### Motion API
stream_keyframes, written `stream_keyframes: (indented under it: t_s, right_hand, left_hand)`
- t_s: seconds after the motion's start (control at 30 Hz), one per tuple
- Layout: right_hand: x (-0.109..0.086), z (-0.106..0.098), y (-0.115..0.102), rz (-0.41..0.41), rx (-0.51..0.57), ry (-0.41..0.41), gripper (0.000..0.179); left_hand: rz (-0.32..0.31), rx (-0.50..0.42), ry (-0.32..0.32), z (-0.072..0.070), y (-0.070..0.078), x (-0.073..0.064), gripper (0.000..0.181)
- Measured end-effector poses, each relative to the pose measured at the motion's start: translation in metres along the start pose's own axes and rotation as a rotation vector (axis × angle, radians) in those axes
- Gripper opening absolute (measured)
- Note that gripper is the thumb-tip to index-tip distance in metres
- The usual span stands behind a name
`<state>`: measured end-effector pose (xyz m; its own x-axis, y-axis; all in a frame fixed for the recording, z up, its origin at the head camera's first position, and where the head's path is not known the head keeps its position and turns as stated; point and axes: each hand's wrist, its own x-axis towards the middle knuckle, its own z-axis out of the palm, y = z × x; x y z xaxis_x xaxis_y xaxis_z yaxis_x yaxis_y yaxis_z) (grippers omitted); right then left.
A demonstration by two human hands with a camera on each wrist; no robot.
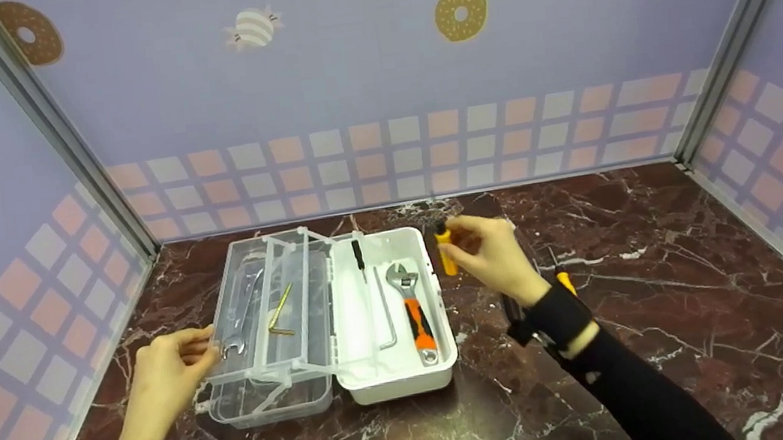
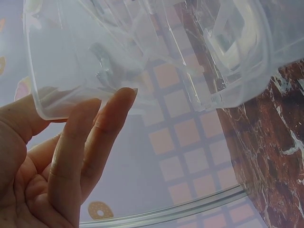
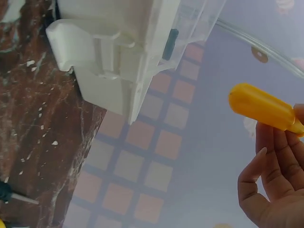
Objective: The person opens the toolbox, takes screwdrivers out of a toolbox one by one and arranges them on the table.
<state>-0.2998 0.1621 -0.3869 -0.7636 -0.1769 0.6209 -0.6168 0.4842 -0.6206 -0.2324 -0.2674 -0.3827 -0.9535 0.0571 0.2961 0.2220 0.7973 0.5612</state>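
A toolbox stands open on the table, with a white base (image 1: 399, 389) and a clear lid and tray (image 1: 221, 303) folded out to the left. My left hand (image 1: 166, 378) pinches the left edge of the clear tray; the left wrist view shows fingers (image 2: 71, 142) on that plastic edge. Just right of the base, my right hand (image 1: 491, 256) holds a yellow-handled screwdriver (image 3: 261, 107) in the air, its handle end hanging down. In the base lie an adjustable wrench (image 1: 415, 315), a silver hex key (image 1: 385, 312) and a small black screwdriver (image 1: 358, 256).
A gold L-shaped key (image 1: 281, 312) and a silver spanner (image 1: 234, 345) lie in the clear tray. Another yellow-and-black screwdriver (image 1: 564, 282) lies on the marble-patterned table (image 1: 675, 304), partly behind my right wrist. Patterned panels (image 1: 374, 86) enclose the back and sides.
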Motion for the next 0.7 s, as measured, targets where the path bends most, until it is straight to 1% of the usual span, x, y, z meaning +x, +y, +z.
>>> stream_keyframes:
  t_s: [0.13, 0.23, 0.33, 0.6, 0.7]
  right_hand:
    - [-0.011, -0.01, 0.006, 0.06, 0.016, 0.048, 0.019]
    - [-0.017, -0.018, 0.009, 0.106, 0.037, 0.083, 0.017]
    - [-0.021, -0.025, 0.014, 0.138, 0.036, 0.115, 0.015]
    - [-0.038, -0.044, 0.034, 0.221, 0.018, 0.14, 0.016]
    - [-0.042, -0.053, 0.042, 0.235, -0.009, 0.148, 0.016]
  left_hand:
    - [0.006, 0.009, 0.007, 0.0, 0.0, -0.001, 0.028]
    - [0.01, 0.01, 0.018, 0.0, 0.0, -0.001, 0.027]
    - [0.011, 0.003, 0.015, 0.0, 0.001, -0.001, 0.028]
    - [0.008, 0.002, 0.006, 0.001, 0.0, 0.0, 0.028]
    - [0.003, 0.003, 0.006, 0.002, -0.001, -0.001, 0.028]
